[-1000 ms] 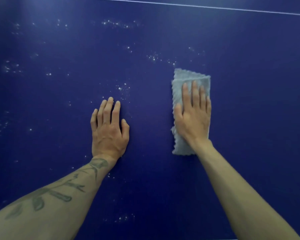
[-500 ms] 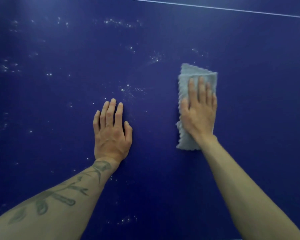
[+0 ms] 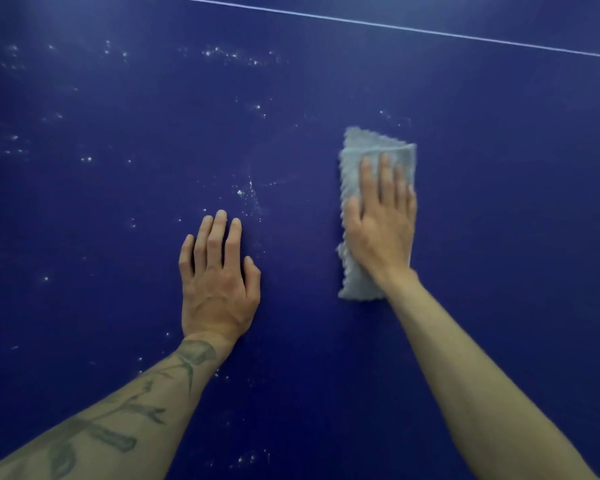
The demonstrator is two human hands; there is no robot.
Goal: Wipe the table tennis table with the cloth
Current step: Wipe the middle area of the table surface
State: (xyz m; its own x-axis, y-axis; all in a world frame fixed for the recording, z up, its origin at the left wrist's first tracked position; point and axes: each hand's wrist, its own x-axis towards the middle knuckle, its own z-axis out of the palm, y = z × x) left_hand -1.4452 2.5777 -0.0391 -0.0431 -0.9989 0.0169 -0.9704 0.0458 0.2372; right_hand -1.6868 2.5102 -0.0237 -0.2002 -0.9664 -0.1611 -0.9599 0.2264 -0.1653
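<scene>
Right hand (image 3: 381, 223) lay flat, fingers straight, pressing folded cloth (image 3: 355, 282), long axis pointing away. White specks (image 3: 246, 195) sat left, nearer left hand (image 3: 219, 278), flat, holding nothing.

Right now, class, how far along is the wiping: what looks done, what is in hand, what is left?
Done: the table right of the cloth looks speck-free. In hand: the right hand presses the cloth flat; the left hand rests on the table. Left: white specks across the left and far side.
</scene>
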